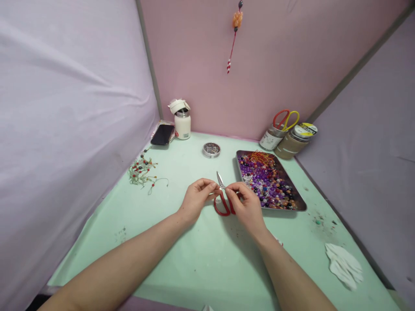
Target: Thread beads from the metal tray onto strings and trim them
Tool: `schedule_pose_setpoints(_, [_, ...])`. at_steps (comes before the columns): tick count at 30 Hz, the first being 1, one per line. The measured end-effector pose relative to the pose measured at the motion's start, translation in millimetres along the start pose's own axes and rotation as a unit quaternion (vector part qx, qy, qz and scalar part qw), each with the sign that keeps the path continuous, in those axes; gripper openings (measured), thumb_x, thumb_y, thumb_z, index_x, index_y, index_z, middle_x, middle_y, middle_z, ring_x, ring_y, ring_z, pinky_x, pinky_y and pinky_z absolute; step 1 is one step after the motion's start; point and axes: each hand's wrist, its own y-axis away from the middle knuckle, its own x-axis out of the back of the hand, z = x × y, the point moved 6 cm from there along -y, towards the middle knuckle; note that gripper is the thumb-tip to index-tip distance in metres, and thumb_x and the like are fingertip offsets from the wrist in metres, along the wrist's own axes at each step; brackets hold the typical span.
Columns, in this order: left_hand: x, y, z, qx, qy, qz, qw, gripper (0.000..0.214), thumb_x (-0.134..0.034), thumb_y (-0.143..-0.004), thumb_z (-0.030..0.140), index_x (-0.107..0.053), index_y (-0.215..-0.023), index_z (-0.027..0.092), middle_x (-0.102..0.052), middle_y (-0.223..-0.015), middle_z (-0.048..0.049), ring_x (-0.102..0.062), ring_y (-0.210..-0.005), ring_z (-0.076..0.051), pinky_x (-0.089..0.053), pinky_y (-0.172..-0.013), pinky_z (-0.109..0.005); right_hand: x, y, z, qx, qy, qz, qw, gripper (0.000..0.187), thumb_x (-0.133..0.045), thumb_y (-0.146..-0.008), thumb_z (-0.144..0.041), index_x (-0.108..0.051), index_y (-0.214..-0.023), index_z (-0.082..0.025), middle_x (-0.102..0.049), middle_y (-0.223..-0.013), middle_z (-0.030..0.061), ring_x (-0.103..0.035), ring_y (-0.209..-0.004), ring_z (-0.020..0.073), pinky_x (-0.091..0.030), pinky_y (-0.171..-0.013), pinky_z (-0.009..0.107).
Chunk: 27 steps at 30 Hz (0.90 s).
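Observation:
My left hand (201,195) and my right hand (245,202) are close together over the middle of the table, thumb and fingertips pinched on each. Whatever lies between the fingertips is too small to make out. Just beneath and between them is a pair of red-handled scissors (221,208), blades pointing away from me. The hands partly cover its handles. To the right of my right hand, a metal tray (285,175) holds a mix of purple, clear, black and orange beads (262,179), with a tangle of orange cord (261,159) at its far end.
Beaded strings (142,170) lie at left, near a phone (162,134) and a white bottle (183,125). A small round container (212,149) sits at centre back. Two jars (271,139), one holding scissors, stand back right. A white glove (344,264) lies front right; a beaded pendant (237,20) hangs above.

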Motion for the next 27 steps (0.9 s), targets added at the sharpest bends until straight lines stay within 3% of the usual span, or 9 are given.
schedule_pose_setpoints(10, [6.8, -2.3, 5.9, -0.045, 0.016, 0.030, 0.998, 0.023, -0.056, -0.081, 0.039, -0.043, -0.083, 0.020, -0.065, -0.087, -0.0018, -0.061, -0.068, -0.011, -0.049, -0.077, -0.033, 3.9, 0.1, -1.8, 0.010, 0.011, 0.027, 1.000, 0.013, -0.050, -0.084, -0.026, -0.055, -0.074, -0.020, -0.058, -0.072, 0.0010, -0.050, -0.065, 0.0135, -0.040, -0.060, 0.027])
schedule_pose_setpoints(17, [8.4, -3.3, 12.9, -0.081, -0.004, 0.027, 0.996, 0.019, -0.054, -0.083, 0.037, -0.047, -0.081, 0.020, -0.065, -0.090, -0.0037, -0.057, -0.093, -0.014, -0.042, -0.091, -0.033, 6.1, -1.5, 6.4, -0.029, -0.008, 0.031, 0.999, 0.010, -0.051, -0.082, -0.025, -0.053, -0.073, -0.020, -0.057, -0.071, 0.0002, -0.050, -0.062, 0.0127, -0.040, -0.057, 0.026])
schedule_pose_setpoints(22, [0.5, -1.3, 15.4, -0.077, -0.107, -0.007, 0.991, 0.018, -0.059, -0.078, 0.036, -0.052, -0.079, 0.019, -0.059, -0.070, 0.0009, -0.055, -0.072, -0.012, -0.042, -0.078, -0.026, 1.0, -2.1, 6.0, -0.051, -0.040, -0.011, 0.998, 0.014, -0.054, -0.082, -0.031, -0.057, -0.074, -0.020, -0.059, -0.073, 0.0004, -0.050, -0.060, 0.0119, -0.040, -0.055, 0.025])
schedule_pose_setpoints(27, [-5.2, 0.4, 9.2, -0.031, -0.117, -0.031, 0.992, 0.023, -0.061, -0.074, 0.028, -0.050, -0.093, 0.020, -0.057, -0.065, 0.0039, -0.054, -0.067, -0.011, -0.041, -0.071, -0.025, -4.4, -2.2, 8.4, -0.070, -0.081, -0.061, 0.992, 0.017, -0.055, -0.082, -0.034, -0.063, -0.077, -0.019, -0.064, -0.078, 0.0022, -0.054, -0.064, 0.0133, -0.041, -0.056, 0.025])
